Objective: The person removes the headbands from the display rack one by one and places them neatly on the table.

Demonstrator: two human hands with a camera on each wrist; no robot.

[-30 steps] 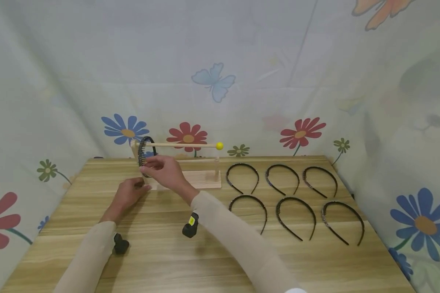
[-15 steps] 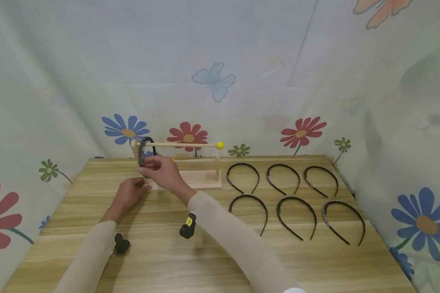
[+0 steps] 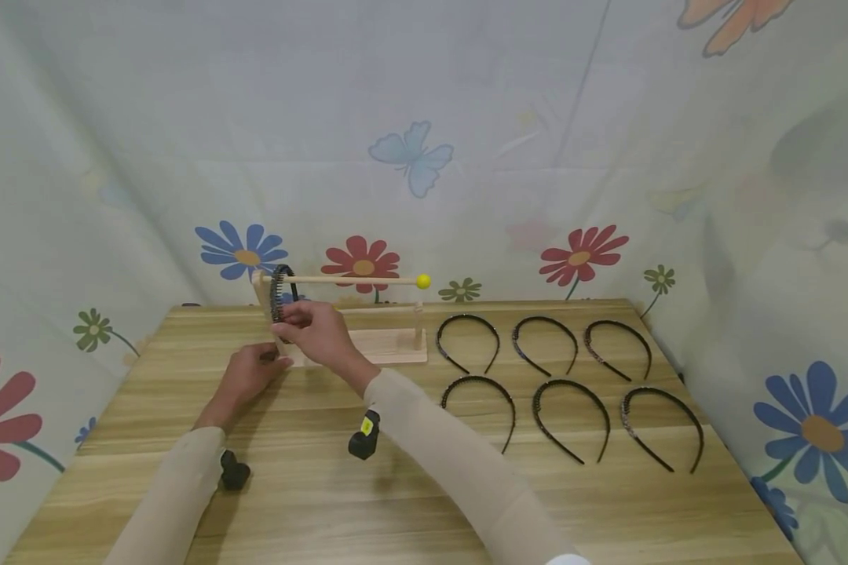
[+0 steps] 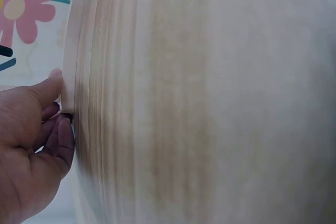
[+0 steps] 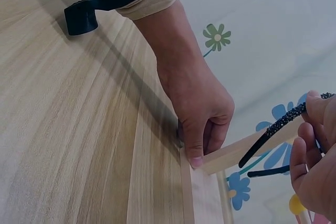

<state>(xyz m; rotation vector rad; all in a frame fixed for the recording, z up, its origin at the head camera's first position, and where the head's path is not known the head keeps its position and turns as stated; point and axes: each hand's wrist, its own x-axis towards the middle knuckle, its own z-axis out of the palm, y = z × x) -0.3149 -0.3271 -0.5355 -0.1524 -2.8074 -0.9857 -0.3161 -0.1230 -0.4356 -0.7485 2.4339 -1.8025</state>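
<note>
In the head view a black toothed headband (image 3: 278,294) hangs over the upper rod (image 3: 367,280) of a wooden stand (image 3: 389,345), near the rod's left end by the upright. My right hand (image 3: 321,333) pinches the headband's lower front part between thumb and fingers. Dark sparkling beads (image 5: 286,120) cover part of it in the right wrist view, and its two ends point toward the stand. At the left end of the base, my left hand (image 3: 243,377) grips the corner; the right wrist view has its thumb (image 5: 195,160) on top.
To the right, several more black headbands (image 3: 572,420) lie in two rows on the wood-grain table (image 3: 311,502). A yellow ball (image 3: 423,281) caps the rod's right end. Behind the table hangs a flower-printed cloth (image 3: 480,196).
The headband has turned slightly, its loop looking narrower, and its front side has shifted a little to the right with the right hand on it. The left hand stays put.
</note>
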